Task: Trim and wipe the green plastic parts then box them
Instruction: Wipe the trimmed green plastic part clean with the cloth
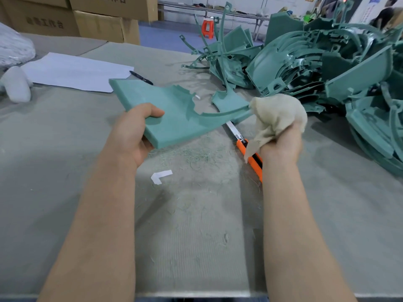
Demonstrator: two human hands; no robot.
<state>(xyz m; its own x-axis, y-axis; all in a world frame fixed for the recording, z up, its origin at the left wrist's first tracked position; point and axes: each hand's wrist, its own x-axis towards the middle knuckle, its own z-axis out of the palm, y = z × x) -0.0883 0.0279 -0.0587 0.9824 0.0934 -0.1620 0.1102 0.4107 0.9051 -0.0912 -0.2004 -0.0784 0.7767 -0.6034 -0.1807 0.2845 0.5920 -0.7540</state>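
The grey worktop [196, 247] carries a small white tape mark [161, 176] near the front, and past it a scatter of thin green shavings [196, 158]. Just beyond, the left hand [133, 136] grips the near edge of a green plastic part [174, 114], thumb on top and fingers curled beneath, holding it tilted above the worktop. The right hand [281, 144] is closed around a bunched beige cloth [279, 114], which touches the part's right end. Below that hand an orange utility knife [258, 167] lies on the worktop, its blade extended and running under the part. Further back on the left lies a white sheet of paper [74, 71] with a dark pen [141, 77] at its corner. On the right a large pile of green parts [316, 68] is heaped on the worktop. Cardboard boxes [104, 25] stand behind, and a red stool [207, 28] on the floor beyond.
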